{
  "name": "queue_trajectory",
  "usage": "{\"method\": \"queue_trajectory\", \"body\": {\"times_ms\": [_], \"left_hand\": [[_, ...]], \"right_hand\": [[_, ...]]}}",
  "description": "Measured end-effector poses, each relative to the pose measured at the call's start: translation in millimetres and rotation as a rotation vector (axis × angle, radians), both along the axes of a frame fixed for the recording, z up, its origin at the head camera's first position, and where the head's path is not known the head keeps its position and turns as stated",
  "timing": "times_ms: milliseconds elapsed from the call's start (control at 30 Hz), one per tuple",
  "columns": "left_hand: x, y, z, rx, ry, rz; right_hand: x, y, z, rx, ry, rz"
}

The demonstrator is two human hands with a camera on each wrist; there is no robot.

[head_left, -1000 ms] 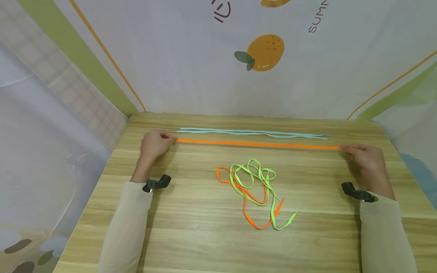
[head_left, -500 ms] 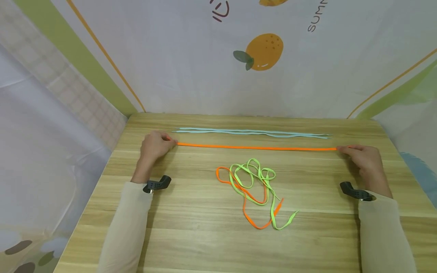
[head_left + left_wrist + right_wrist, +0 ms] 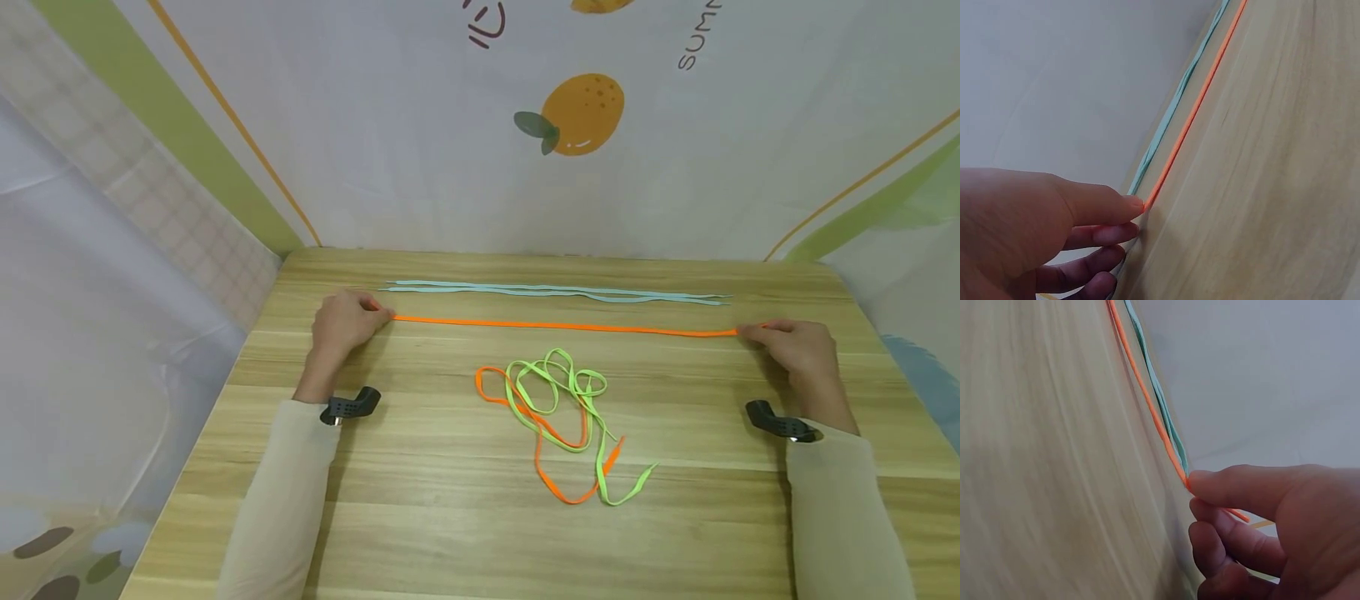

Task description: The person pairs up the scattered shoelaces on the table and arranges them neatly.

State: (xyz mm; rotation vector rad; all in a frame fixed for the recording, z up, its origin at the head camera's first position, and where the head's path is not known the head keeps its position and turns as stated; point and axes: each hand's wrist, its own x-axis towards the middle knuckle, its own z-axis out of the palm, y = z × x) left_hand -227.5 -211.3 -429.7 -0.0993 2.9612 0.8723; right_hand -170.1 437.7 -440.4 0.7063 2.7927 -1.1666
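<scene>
An orange shoelace (image 3: 562, 326) stretches across the table between both hands, nearly straight, with a slight sag toward its right end. My left hand (image 3: 347, 323) pinches its left end between thumb and fingers. Near the other end, my right hand (image 3: 797, 348) pinches it, and in the right wrist view a short orange tip pokes out past the fingers. Just behind it lie two light-blue shoelaces (image 3: 525, 290), side by side and roughly parallel to it. In front, a green shoelace (image 3: 602, 467) lies loosely looped and tangled with a second orange shoelace (image 3: 547, 479).
The wooden table (image 3: 465, 550) ends at the back against a hanging white cloth (image 3: 420, 150) with printed fruit. More cloth hangs at the left and right sides. A small black camera (image 3: 352, 405) sits on each wrist.
The orange shoelace has come slightly toward the front and gone from taut to slightly slack. My hands have drawn a little closer together. The other shoelaces have stayed put.
</scene>
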Motion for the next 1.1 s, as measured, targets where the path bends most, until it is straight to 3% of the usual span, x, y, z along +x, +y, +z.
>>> {"method": "queue_trajectory", "body": {"times_ms": [267, 500, 800, 1100], "left_hand": [[0.2, -3.3, -0.1, -0.008, -0.012, 0.020], [3.4, -5.1, 3.2, -0.009, -0.023, 0.025], [4.5, -10.3, 4.1, -0.007, -0.041, 0.044], [7.2, -16.4, 8.7, -0.003, -0.062, 0.055]], "right_hand": [[0.6, 0, 1.1, -0.009, 0.006, -0.023], [4.4, 6, 0.5, 0.034, 0.020, 0.020], [6.2, 12, 0.1, -0.033, 0.021, -0.024], [10.1, 14, 0.7, -0.023, 0.021, 0.005]]}}
